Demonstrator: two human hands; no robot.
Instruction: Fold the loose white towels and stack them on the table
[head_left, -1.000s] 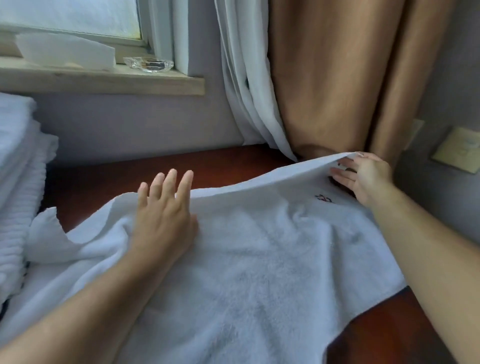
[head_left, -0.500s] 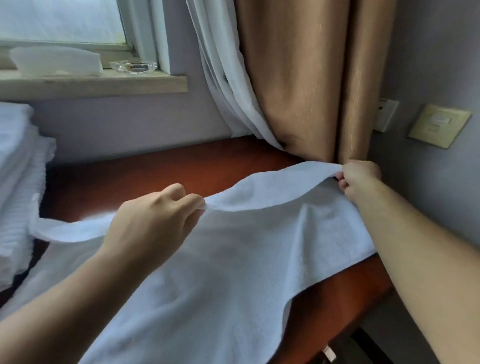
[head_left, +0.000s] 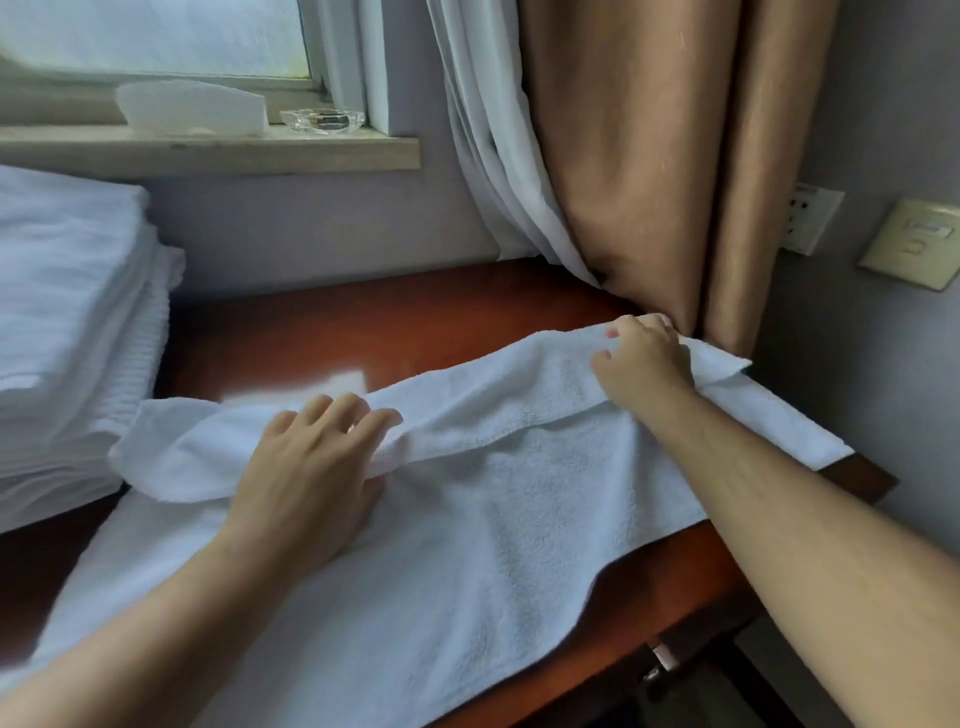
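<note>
- White terry towel (head_left: 467, 530) lies spread across the dark wooden table (head_left: 322, 332), its near part hanging over the front edge toward the person.
- Half a second ago both hands held the far edge up in the air; now that edge is down, laid back over the towel's middle as a long band running from left to right.
- Left hand (head_left: 311, 467) is flat and open, fingers spread, pressing the folded band near its left end. It has hold of nothing; it only pins the cloth.
- Right hand (head_left: 644, 364) sits at the far right end of the band, close to the tan curtain (head_left: 649, 156). Its fingers are curled on the edge, and it looks to be pinching the cloth, though the fingertips are partly hidden.
- So the first lengthwise fold looks to be down, but not tidy: the left end bunches into a loose flap, and a corner sticks out at the right past the hand.
- To my eye, this towel is early in its folding, with smoothing and further folds to come.
- Stack (head_left: 67, 312) of folded white towels waits at the left of the table, just beside the loose end, where this one would presumably go.
</note>
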